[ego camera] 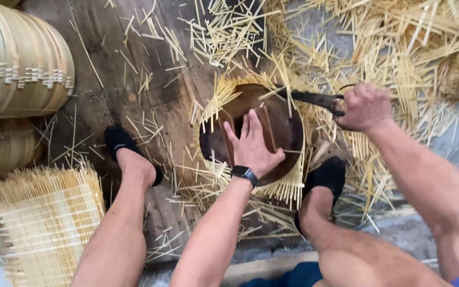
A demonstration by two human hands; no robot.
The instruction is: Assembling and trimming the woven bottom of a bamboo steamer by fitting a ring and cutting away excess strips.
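Note:
My left hand [252,146] presses flat, fingers spread, on a dark round wooden disc [282,114] that lies over a woven mat of thin bamboo strips [285,186]. A black watch sits on that wrist. My right hand [365,106] is closed on the handles of dark metal shears [314,99], whose blades reach left to the disc's upper right edge among the protruding strips. My two feet in black shoes stand on either side of the disc.
Loose cut bamboo sticks [399,48] litter the plank floor at the top and right. Stacked round bamboo hoops [19,64] stand at the left. A pile of untrimmed woven bamboo mats [46,223] lies at the lower left.

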